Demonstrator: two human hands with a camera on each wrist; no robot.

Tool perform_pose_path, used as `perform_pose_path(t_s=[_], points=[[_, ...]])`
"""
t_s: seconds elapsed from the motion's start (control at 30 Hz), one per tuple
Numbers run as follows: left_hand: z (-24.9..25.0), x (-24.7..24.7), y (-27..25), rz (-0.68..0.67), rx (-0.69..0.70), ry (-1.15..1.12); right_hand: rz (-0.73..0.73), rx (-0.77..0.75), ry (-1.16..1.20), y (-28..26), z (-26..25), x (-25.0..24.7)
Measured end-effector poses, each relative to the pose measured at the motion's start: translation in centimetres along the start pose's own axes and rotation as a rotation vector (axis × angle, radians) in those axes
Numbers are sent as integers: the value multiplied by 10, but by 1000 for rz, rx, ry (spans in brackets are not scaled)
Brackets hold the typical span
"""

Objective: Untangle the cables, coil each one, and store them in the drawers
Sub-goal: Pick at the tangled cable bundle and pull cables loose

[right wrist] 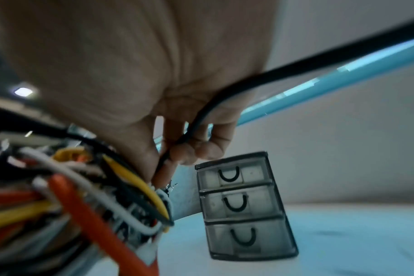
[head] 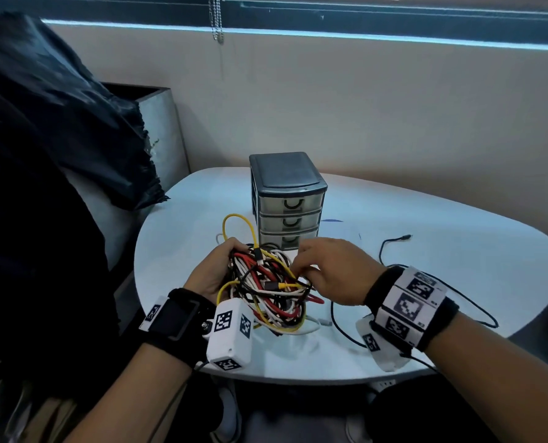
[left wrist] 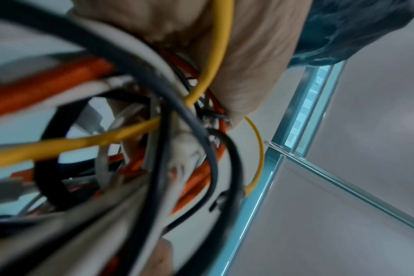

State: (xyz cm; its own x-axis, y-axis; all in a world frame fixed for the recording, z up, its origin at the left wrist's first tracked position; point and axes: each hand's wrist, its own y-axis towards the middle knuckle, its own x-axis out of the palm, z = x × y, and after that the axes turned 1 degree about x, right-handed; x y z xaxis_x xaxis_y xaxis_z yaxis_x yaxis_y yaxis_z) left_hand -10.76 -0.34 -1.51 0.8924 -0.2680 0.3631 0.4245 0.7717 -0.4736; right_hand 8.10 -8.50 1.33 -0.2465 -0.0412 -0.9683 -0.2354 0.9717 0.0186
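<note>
A tangled bundle of cables (head: pixel 266 289), red, white, yellow and black, sits above the near part of the white table (head: pixel 442 266). My left hand (head: pixel 215 270) holds the bundle from its left side, fingers curled round it; in the left wrist view the cables (left wrist: pixel 130 140) fill the frame below the palm. My right hand (head: pixel 327 270) reaches into the bundle's right side. In the right wrist view its fingers (right wrist: pixel 191 149) pinch a thin black cable (right wrist: pixel 296 63) that runs across the palm. A small grey drawer unit (head: pixel 287 199) with three shut drawers stands just behind the bundle.
A loose black cable (head: pixel 391 243) trails over the table to the right and round my right wrist. Dark cloth (head: pixel 58 129) hangs over something at the left, with a grey bin (head: pixel 160 129) behind it. A wall and a window sill are behind the table.
</note>
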Motion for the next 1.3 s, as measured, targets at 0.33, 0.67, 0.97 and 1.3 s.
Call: perform_pose_path(t_s=[0.33, 0.67, 0.97, 1.3], points=[[-18, -5, 14, 29, -18, 32, -316, 173, 360, -7, 7, 0], [-10, -29, 27, 115, -54, -35, 828, -9, 106, -45, -3, 22], [-22, -15, 25, 121, -76, -51, 577, 266, 219, -48, -13, 69], [-21, -14, 32, 149, -87, -67, 520, -3, 152, -45, -13, 46]])
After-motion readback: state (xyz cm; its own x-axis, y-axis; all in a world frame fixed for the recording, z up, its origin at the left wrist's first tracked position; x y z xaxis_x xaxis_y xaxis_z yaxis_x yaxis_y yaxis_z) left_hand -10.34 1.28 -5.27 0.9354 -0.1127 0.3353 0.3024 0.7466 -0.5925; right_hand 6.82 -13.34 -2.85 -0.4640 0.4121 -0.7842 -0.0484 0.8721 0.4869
